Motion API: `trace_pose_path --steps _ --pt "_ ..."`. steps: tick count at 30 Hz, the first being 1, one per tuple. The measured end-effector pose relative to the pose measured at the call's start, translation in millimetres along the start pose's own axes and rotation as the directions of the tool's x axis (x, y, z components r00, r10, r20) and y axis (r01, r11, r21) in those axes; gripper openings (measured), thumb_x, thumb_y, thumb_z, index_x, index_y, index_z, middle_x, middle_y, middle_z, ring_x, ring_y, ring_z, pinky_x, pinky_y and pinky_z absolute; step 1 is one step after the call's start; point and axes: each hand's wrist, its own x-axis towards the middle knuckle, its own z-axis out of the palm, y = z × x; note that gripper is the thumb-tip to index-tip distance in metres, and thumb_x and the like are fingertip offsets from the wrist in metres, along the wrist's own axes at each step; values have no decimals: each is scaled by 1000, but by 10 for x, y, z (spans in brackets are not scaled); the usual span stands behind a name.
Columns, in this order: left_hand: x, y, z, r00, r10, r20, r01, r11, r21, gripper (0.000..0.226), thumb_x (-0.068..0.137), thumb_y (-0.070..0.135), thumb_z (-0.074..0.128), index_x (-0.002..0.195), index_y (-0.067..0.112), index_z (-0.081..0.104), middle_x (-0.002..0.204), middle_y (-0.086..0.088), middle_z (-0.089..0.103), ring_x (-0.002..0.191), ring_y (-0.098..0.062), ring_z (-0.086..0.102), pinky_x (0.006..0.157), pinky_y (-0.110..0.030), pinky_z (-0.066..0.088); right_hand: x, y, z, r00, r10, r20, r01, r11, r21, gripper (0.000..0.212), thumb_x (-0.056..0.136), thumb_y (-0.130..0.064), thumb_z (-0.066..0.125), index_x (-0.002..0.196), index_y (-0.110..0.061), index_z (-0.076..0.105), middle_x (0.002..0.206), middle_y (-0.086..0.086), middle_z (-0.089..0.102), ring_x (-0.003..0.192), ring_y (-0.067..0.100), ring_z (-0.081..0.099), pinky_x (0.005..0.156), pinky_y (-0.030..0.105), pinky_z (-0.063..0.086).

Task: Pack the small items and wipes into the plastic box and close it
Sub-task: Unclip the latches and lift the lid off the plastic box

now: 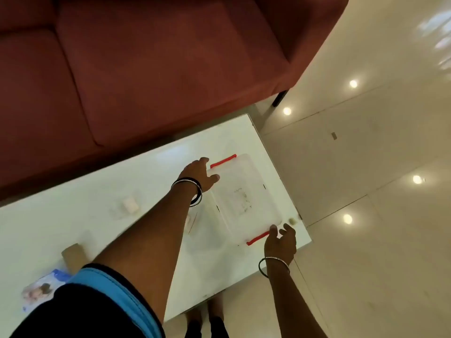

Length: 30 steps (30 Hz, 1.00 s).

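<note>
Fingers [273,230] of the right hand [280,242] spread apart, tips at the near red latch [257,237]; left hand [200,174] loosely curled on the far corner of the plastic box [244,196], beside the other red latch [223,161]; whether clamped, cannot tell; box lidded, at the right end of the white table [73,223]. Likely opening stage: wipes pack [41,287], white item [130,206] and cardboard roll [73,252] well apart, unpacked. Next: unclip 2 latches, lift lid.

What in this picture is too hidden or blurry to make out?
Head view:
- Clear plastic box with red latches: contents unreadable through the frosted lid.
- Blue wipes packet: partly hidden by the sleeve, print blurred.
- Small white block: blurred, unidentifiable.
- Left hand, right hand: grip on latches unclear.
</note>
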Motion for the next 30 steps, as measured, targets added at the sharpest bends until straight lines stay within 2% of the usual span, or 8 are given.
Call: trace_pose_path --steps 2,4,6,11,19,21,24,30 --pt "91 -1 48 999 -4 45 5 1000 -29 75 86 47 61 148 19 30 147 -12 45 132 -33 45 108 -42 38 72 24 87 991 121 54 -128 980 150 48 97 -31 58 138 -10 44 116 12 66 103 37 67 98 50 52" --pt "156 -17 102 996 -11 84 16 998 -54 73 88 45 60 149 20 29 148 -11 44 132 -32 46 108 -41 38 110 42 165 963 218 162 -254 932 259 41 97 -33 57 130 -9 51 107 10 62 95 35 66 83 54 60" --pt "196 -15 163 998 -11 69 17 997 -82 67 89 44 58 146 20 34 143 -10 49 127 -32 50 105 -40 40 126 60 223 952 230 202 -280 922 269 34 97 -33 56 117 -5 58 103 12 60 96 33 62 74 53 62" --pt "163 -51 129 998 -62 18 65 958 -281 46 85 40 62 126 20 57 124 -6 61 103 -24 55 87 -31 45 144 46 244 989 150 17 -151 983 108 35 98 -34 54 104 -1 65 101 18 68 100 38 65 91 44 54" --pt "-623 -412 0 995 -74 -72 21 828 -560 35 83 39 68 110 20 58 105 4 63 94 -20 61 84 -38 54 3 -59 -63 996 -84 -36 87 992 89 27 96 -32 57 107 -9 67 92 5 65 87 26 62 75 26 41" --pt "-897 -581 67 989 -116 -91 45 826 -563 35 81 42 69 105 20 59 103 5 64 91 -18 63 81 -35 54 -31 -76 -125 991 -128 -27 130 990 60 28 94 -33 60 112 -12 67 97 4 68 86 24 64 71 30 51" --pt "-1308 -876 230 975 -209 -69 129 796 -591 37 80 48 69 99 17 60 100 2 68 91 -23 65 82 -39 56 -95 -37 -152 989 -141 46 139 989 46 32 89 -35 65 114 -15 68 108 8 73 91 30 72 87 53 56" --pt "-1970 -1415 686 952 -306 1 251 778 -576 39 83 53 63 85 14 62 86 1 73 80 -18 71 82 -43 55 -340 186 -102 970 -208 125 216 975 -52 32 87 -33 71 111 -12 73 103 9 76 94 28 72 95 40 53"
